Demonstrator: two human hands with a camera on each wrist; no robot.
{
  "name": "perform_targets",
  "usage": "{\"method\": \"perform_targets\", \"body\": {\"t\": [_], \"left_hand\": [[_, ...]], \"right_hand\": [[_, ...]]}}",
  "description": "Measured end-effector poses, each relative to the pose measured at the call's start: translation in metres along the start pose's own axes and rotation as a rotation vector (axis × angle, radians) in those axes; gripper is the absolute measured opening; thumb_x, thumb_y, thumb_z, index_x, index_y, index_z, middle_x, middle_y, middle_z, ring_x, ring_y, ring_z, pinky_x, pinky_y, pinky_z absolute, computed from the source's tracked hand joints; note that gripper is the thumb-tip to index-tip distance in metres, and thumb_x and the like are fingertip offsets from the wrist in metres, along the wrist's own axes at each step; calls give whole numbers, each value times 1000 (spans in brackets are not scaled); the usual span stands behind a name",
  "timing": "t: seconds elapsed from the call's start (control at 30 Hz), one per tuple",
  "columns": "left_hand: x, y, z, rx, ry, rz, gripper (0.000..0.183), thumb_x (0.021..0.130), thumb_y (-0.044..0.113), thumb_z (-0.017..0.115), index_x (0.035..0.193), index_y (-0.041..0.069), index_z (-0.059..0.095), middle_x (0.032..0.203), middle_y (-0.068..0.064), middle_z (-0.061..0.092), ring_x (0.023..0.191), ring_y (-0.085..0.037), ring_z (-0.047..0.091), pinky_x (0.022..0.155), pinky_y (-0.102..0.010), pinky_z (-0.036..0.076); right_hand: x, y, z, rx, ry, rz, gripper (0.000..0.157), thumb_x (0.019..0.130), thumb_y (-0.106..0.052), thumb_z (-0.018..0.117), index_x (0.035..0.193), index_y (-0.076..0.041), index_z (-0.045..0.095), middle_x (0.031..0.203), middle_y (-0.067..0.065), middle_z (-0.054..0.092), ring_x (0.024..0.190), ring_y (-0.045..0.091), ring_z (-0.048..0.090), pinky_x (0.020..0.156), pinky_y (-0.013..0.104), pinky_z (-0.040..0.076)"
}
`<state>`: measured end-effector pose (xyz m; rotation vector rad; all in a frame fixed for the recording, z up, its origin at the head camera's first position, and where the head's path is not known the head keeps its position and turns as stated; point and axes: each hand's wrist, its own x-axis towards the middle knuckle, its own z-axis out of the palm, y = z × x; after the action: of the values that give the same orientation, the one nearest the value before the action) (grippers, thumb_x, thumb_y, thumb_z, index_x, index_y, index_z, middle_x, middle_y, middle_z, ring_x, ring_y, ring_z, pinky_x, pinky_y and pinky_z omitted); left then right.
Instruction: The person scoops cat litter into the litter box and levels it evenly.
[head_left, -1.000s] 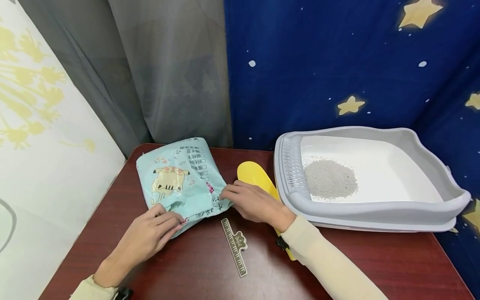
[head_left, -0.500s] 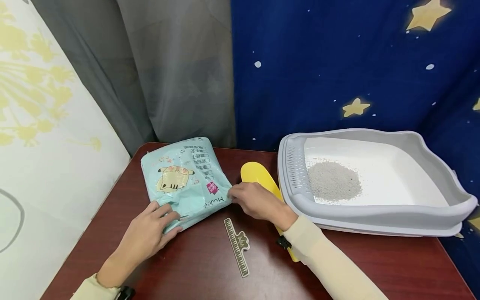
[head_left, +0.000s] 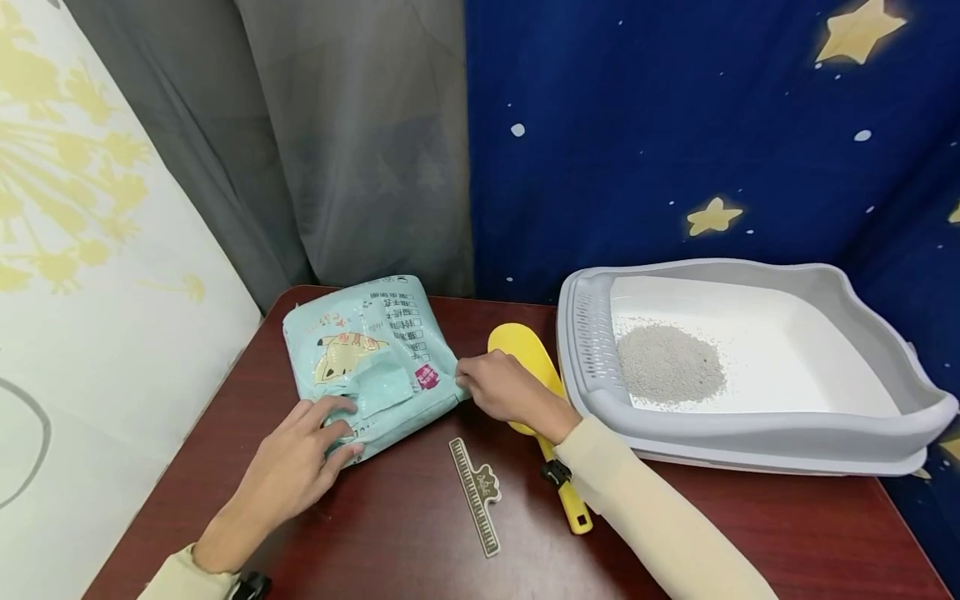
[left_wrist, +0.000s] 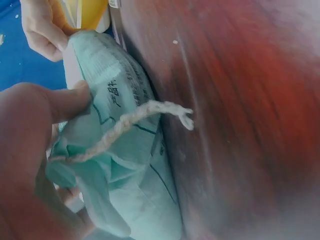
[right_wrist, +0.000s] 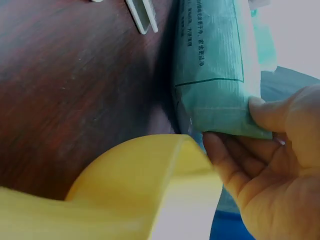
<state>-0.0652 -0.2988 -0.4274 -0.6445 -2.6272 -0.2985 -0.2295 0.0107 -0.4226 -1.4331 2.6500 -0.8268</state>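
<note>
A turquoise plastic bag printed with a cartoon animal lies on the table at left, its near edge partly folded over. My left hand grips the bag's near left corner. In the left wrist view, the thumb presses the film and a pale twisted cord sticks out beside it. At the near right corner, my right hand pinches the bag; the right wrist view has its thumb on one face and fingers under the end seam. A yellow scoop lies partly beneath the right forearm.
A grey-and-white litter box stands at right, with a heap of grey litter inside. A long bag clip with a piano-key pattern lies before the bag. Curtains hang behind the table.
The bag's near edge has been folded and straightened, and a flap now covers part of the cartoon. The right hand has shifted slightly upward; the scoop has turned a little, its handle now showing.
</note>
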Motion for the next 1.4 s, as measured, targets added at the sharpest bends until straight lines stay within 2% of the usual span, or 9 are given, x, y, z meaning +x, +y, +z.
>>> {"method": "perform_targets", "body": {"t": [0.13,0.23,0.37,0.53,0.7,0.83,1.07,1.23,1.4], "left_hand": [[6,1,-1,33,4,-33,14,88,23,88,85,14,78,121,-6,69,91,-29,58,74,-42,52],[10,2,-2,58,-18,-69,13,87,23,89,85,14,80,118,-5,68,88,-29,57,67,-40,48],[17,5,-5,102,-47,-118,13,85,22,92,86,13,82,114,-4,67,86,-28,55,61,-37,43],[26,9,-5,143,-53,-142,22,80,16,96,96,17,80,113,-5,65,87,-31,52,63,-42,40],[33,11,-1,170,-76,-39,41,81,-2,85,116,20,79,120,-8,65,100,-36,55,71,-49,42],[37,13,0,200,-98,71,40,81,-8,78,110,19,83,116,-6,67,106,-35,56,77,-52,44],[46,19,0,274,-135,182,5,86,15,75,89,11,78,105,-5,71,106,-35,53,82,-54,43],[53,26,4,378,-213,239,43,82,45,90,85,6,74,98,-8,67,106,-35,52,86,-53,43],[55,29,12,411,-180,284,28,80,25,91,79,5,72,86,-7,62,99,-34,52,84,-48,44]], "right_hand": [[11,-21,-11,-65,-58,109,11,106,-8,68,98,-7,75,81,1,67,75,19,63,73,36,57],[16,-19,-7,-24,-72,161,3,104,-7,70,106,-10,70,84,2,67,76,21,64,72,36,56],[16,-16,-4,34,-77,151,20,100,0,68,106,-16,59,77,0,58,69,21,57,62,34,49],[15,-26,-6,-76,-109,107,25,97,7,63,103,-15,73,85,2,65,75,22,59,66,33,50],[11,-26,-3,-86,-103,75,32,99,6,63,111,-15,83,93,5,71,80,21,62,72,32,55],[7,-27,-4,-77,-113,41,35,100,6,62,116,-15,86,101,7,74,86,22,66,78,33,58],[3,-29,-9,-151,-209,8,27,94,-7,79,121,-13,84,113,8,73,101,26,67,92,39,57],[5,-33,-6,-277,-262,16,36,93,-7,85,127,-15,77,113,8,69,103,26,63,96,36,55],[5,-33,-1,-420,-222,-67,26,100,-2,74,122,-15,77,102,8,70,93,25,65,89,34,56]]}}
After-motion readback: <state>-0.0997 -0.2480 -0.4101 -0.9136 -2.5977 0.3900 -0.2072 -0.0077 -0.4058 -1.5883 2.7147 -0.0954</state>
